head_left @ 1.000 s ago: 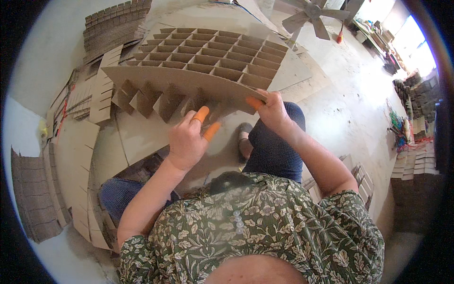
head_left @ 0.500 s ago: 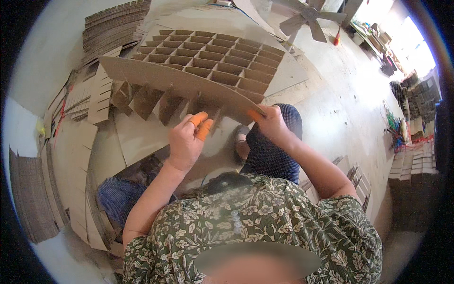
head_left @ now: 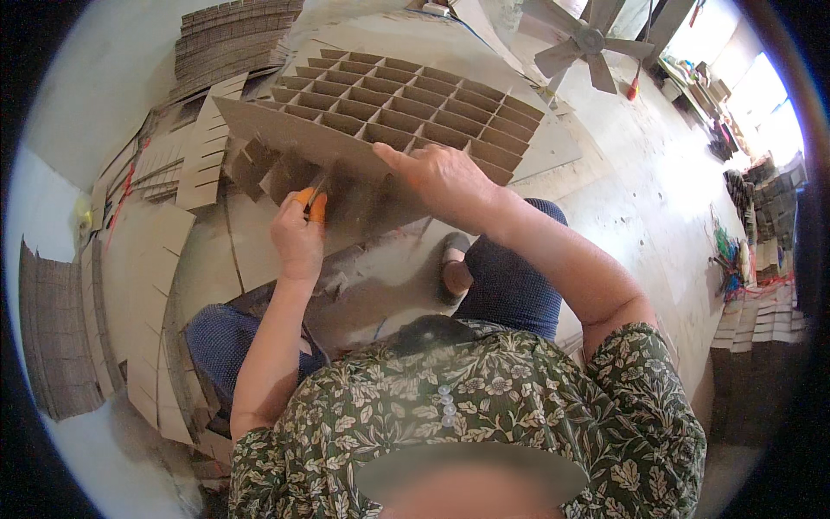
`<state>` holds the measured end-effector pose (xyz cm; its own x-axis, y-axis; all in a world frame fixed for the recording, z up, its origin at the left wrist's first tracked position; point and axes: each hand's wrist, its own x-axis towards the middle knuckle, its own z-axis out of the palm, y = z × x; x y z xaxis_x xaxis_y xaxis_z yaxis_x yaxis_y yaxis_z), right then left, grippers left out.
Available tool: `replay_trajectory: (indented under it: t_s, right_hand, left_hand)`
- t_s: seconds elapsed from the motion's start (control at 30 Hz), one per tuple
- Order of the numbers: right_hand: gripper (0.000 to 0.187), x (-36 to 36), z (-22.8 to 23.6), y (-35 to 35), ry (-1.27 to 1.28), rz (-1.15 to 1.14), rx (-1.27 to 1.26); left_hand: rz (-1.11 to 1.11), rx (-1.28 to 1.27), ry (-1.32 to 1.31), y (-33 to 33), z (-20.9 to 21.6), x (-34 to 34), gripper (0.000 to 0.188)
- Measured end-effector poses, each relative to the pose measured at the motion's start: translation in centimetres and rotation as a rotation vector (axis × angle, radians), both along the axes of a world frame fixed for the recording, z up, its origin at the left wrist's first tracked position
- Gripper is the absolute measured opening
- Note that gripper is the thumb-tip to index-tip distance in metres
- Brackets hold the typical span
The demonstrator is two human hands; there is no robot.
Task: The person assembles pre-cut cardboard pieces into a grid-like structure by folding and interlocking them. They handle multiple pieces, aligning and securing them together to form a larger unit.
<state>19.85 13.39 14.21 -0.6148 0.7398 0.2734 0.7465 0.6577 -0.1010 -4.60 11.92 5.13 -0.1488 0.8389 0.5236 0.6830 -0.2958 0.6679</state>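
Observation:
A brown cardboard divider grid (head_left: 393, 102) with many square cells stands in front of me. A long cardboard strip (head_left: 285, 137) runs along its near side, and several cross strips (head_left: 251, 167) stick out below it toward me. My left hand (head_left: 298, 233), with orange finger covers on thumb and forefinger, pinches the end of one cross strip below the long strip. My right hand (head_left: 450, 180) lies over the long strip's upper edge right of its middle, closed on it with the forefinger pointing left. Its thumb is hidden.
Slotted cardboard strips (head_left: 212, 143) lie to the left, with a stack of cardboard (head_left: 233, 43) at the far left. A fan (head_left: 590, 41) stands at the far right. Cardboard bundles (head_left: 761, 311) are piled at the right, beside tangled coloured cords (head_left: 729, 246).
My right hand has slid left from the long strip's right end toward its middle. My left hand has moved left and now pinches another cross strip.

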Motion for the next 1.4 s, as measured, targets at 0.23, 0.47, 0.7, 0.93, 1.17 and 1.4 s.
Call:
replay_trajectory:
  t_s: [0.23, 0.47, 0.7, 0.93, 1.17, 1.4]
  right_hand:
    - [0.063, -0.1, -1.3, -0.3, -0.107, -0.048, -0.010]
    - [0.055, -2.1, -3.4, 1.9, -0.252, -0.102, 0.053]
    - [0.048, 0.6, -4.5, 5.3, -0.024, -0.209, 0.145]
    - [0.048, 0.0, -4.8, 5.2, 0.009, -0.284, 0.140]
    - [0.045, 1.0, -5.7, 5.6, -0.083, -0.334, 0.152]
    - [0.042, -0.4, -5.6, 6.0, -0.046, -0.255, 0.076]
  left_hand:
    - [-0.108, 0.136, 0.023, 0.4, 0.0, 0.6, 0.017]
    - [-0.055, 0.217, 0.049, -0.8, 0.2, -1.9, 0.028]
    - [0.507, 0.004, 0.493, -2.3, 1.9, -16.3, 0.049]
    - [0.777, -0.265, 0.813, -3.1, -2.4, -25.5, 0.046]
    - [0.725, -0.321, 0.675, -2.6, -2.2, -27.8, 0.034]
    - [0.738, -0.235, 0.452, -2.6, -1.6, -26.8, 0.031]
